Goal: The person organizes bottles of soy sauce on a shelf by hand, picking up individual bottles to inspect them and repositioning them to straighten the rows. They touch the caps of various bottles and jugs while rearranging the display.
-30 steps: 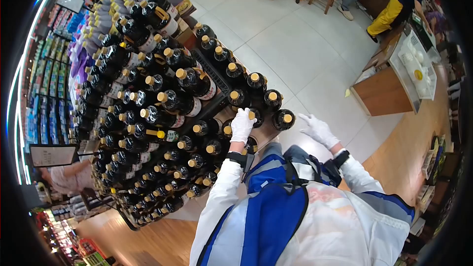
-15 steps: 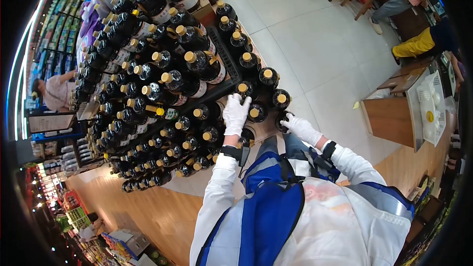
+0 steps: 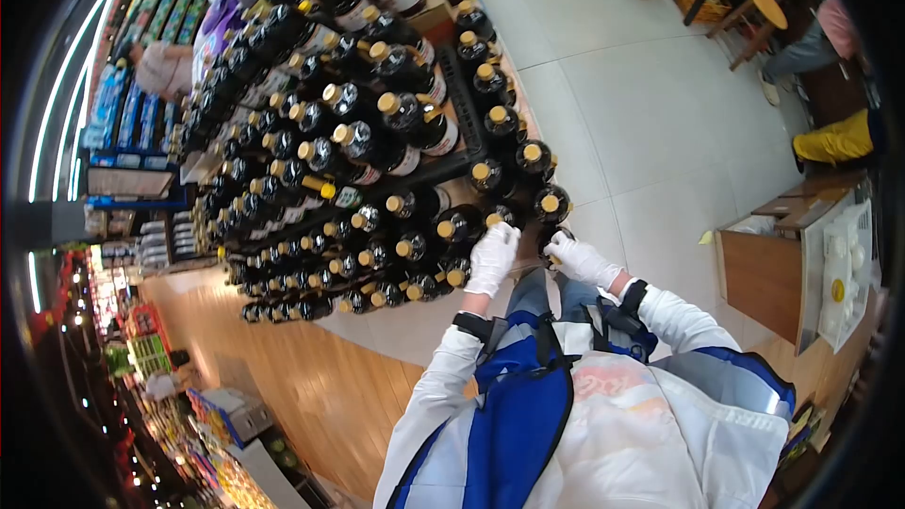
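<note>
My left hand, in a white glove, has its fingers curled at the neck of a dark gold-capped bottle at the near corner of a large bottle display. The fingers hide much of this bottle. Close to its right, my gloved right hand is closed around the top of another dark bottle, whose cap is mostly covered. Just beyond stands a gold-capped bottle, with one more bottle behind it. Left of my left hand, a bottle leans among the others.
Stacked rows of dark bottles fill the left, with a black crate edge between them. A wooden counter with a white basket stands right. A stool and people are farther back; tiled floor lies between.
My left hand has moved back toward me and nearer my right hand, its fingers now more curled. My right hand stays at its bottle. The view has turned slightly, shifting the display rightward.
</note>
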`<action>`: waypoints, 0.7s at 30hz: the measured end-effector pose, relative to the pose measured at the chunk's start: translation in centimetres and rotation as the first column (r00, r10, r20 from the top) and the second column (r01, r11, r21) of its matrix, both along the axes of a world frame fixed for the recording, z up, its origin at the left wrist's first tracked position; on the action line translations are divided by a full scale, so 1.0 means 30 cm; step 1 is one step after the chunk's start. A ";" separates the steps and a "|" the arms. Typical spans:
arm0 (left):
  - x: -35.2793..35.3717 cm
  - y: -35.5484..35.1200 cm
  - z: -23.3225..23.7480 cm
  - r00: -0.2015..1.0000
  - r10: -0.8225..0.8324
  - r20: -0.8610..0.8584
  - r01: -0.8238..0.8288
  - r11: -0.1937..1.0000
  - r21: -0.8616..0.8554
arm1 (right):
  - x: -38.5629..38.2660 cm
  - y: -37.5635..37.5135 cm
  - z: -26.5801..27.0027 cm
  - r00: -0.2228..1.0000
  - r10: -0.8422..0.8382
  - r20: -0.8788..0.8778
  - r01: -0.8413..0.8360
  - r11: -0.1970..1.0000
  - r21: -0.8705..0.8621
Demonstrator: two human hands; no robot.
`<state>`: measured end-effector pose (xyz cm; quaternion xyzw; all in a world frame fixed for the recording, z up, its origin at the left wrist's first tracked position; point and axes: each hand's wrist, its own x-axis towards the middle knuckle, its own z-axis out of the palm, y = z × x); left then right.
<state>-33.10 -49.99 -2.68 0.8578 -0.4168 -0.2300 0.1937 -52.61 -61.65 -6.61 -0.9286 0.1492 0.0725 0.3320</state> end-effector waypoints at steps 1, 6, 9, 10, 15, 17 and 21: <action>-0.039 0.030 -0.028 0.999 0.013 -0.042 -0.013 1.000 0.007 | -0.001 0.001 -0.002 1.000 -0.015 0.025 0.014 0.999 0.038; -0.154 0.179 -0.067 0.953 0.127 -0.277 -0.066 0.974 0.218 | 0.001 -0.027 0.011 0.996 -0.044 0.083 0.028 0.982 0.188; -0.162 0.272 -0.086 0.923 0.138 -0.358 -0.052 0.970 0.239 | -0.006 -0.023 0.022 0.991 -0.086 0.099 0.062 0.973 0.224; -0.159 0.308 -0.095 0.903 0.131 -0.410 -0.065 0.983 0.172 | 0.000 -0.023 0.047 0.989 -0.108 0.105 0.081 0.969 0.235; -0.140 0.357 -0.072 0.839 0.094 -0.536 0.003 0.984 0.178 | 0.017 -0.034 0.304 0.986 -0.169 0.013 0.160 0.955 0.250; -0.124 0.324 -0.042 0.813 0.051 -0.581 0.078 0.978 0.195 | 0.007 -0.028 0.359 0.987 -0.159 0.036 0.148 0.967 0.209; -0.108 0.282 -0.068 0.783 -0.094 -0.615 0.244 0.956 0.164 | 0.016 -0.005 0.532 0.973 -0.207 0.106 0.189 0.969 0.157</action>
